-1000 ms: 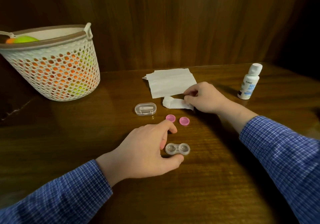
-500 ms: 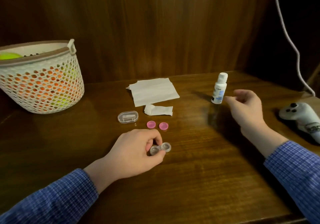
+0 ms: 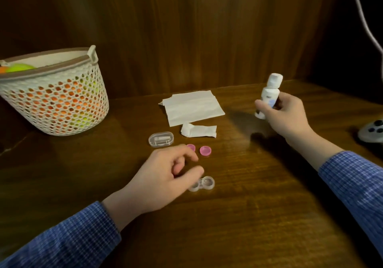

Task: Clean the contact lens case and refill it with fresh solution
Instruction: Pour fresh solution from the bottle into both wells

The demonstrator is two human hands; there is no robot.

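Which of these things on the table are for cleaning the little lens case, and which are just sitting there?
For the job:
lens case, by the left hand
two pink caps
solution bottle, held in the right hand
flat tissue
crumpled tissue

Just lying about:
basket of coloured balls
controller
small clear box, can't tell its use

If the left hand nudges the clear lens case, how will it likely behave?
The lens case looks small, thin and plastic, so probably light and apt to skid on the glossy table. It lies flat and low: tipping seems unlikely. The left hand hovers beside it, not gripping.
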